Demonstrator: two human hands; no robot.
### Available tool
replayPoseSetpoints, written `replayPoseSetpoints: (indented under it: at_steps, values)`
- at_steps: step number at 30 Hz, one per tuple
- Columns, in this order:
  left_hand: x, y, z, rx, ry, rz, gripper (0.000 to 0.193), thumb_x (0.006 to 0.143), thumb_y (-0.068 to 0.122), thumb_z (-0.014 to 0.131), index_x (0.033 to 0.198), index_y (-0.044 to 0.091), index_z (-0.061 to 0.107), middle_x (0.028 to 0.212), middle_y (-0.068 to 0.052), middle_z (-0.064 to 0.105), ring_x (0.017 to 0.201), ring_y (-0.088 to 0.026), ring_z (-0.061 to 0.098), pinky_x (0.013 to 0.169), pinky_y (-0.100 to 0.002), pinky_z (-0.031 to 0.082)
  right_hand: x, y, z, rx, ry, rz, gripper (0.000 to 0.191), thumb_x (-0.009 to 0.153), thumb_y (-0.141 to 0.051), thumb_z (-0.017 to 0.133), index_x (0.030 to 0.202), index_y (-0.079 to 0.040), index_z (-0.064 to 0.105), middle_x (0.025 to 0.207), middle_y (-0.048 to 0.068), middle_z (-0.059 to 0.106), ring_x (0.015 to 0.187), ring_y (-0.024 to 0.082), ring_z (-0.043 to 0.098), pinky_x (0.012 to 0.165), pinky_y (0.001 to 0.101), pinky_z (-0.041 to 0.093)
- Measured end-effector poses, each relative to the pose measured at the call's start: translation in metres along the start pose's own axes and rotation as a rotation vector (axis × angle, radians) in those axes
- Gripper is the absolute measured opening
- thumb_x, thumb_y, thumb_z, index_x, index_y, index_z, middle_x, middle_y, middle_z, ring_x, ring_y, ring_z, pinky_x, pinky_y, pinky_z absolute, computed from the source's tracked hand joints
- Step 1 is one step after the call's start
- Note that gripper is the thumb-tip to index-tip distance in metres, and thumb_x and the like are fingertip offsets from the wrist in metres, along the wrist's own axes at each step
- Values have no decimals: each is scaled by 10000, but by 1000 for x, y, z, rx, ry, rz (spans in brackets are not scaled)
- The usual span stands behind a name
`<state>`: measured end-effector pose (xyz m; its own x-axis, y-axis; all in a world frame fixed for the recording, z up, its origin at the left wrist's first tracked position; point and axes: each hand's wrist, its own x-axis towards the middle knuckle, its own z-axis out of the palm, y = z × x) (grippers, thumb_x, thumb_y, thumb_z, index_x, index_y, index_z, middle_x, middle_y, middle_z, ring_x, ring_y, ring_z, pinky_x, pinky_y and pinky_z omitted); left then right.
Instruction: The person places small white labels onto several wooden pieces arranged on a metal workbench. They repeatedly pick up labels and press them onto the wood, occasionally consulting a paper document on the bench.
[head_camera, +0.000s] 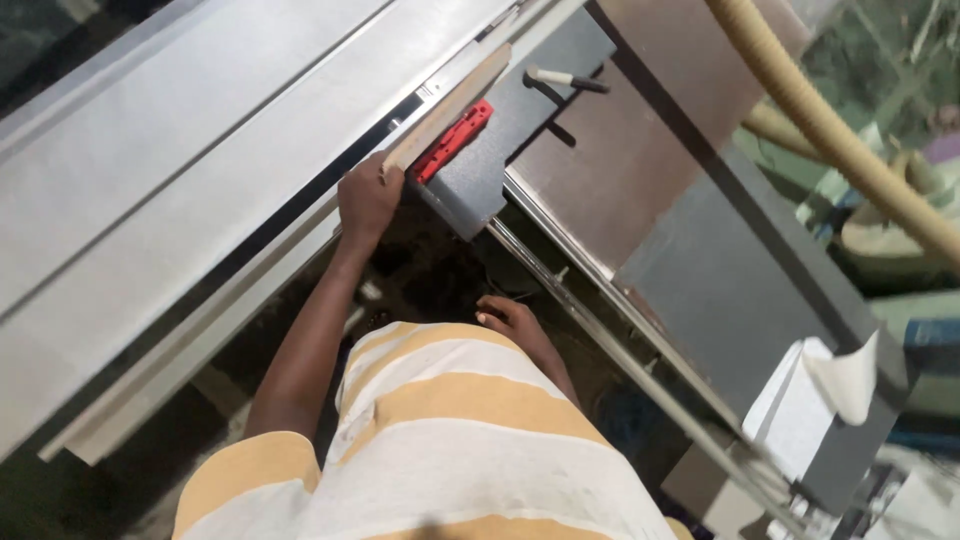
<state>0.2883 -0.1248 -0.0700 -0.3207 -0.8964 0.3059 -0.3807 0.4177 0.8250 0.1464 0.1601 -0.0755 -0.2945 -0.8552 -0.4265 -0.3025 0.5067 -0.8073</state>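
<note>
My left hand (367, 200) is closed around the near end of a long pale wooden strip (455, 100) that lies along the edge of a grey metal saw table (180, 180). Right beside the strip sits a red plastic part (455, 140) on a small grey plate (500, 130). My right hand (510, 318) hangs low by my striped yellow and white shirt (440, 440), fingers loosely curled, holding nothing.
A brown board surface (620, 150) and a grey panel (730, 270) lie to the right. A beige ribbed hose (830, 130) crosses the upper right. White paper (810, 400) hangs at the lower right. A metal rail (610, 340) runs diagonally below the table.
</note>
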Motion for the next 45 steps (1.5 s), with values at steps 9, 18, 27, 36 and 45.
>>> replayPoseSetpoints:
  at_steps: [9,18,27,36,45]
  values:
    - [-87,16,48,-925,-653,-360,307,1002,149,635,1243,-40,663,1012,-110,746,854,-140,706,775,-277,579,-24,45,4,315,240,-18,512,991,-288,674,1411,-19,559,1220,130,728,1105,229,674,979,371,536]
    - [-205,70,137,-752,-1627,-88,404,909,85,767,1281,-10,640,1131,-121,739,1047,-181,698,917,-334,559,-125,113,14,892,586,-238,716,980,-314,719,1544,-23,388,1377,125,633,1259,219,623,1084,389,507]
    - [-257,195,256,-433,-2030,459,395,811,203,861,1132,27,711,1053,-110,752,961,-223,743,852,-336,579,-215,208,-30,1261,1136,-146,419,917,-85,709,1295,-16,540,1000,121,696,965,226,717,809,371,598]
    - [-351,341,444,-471,-1611,403,390,952,255,757,1266,47,655,1195,-89,703,1111,-216,674,936,-388,551,-350,353,-154,1039,1481,356,313,823,-33,647,1125,-33,567,737,87,634,548,163,606,506,317,525]
    - [-403,475,603,-607,-1493,91,971,1003,327,777,1653,21,124,1729,-271,145,1600,-422,188,1283,-544,248,-425,410,-174,1017,1135,631,272,826,-114,688,1049,11,595,730,79,628,530,162,594,496,324,509]
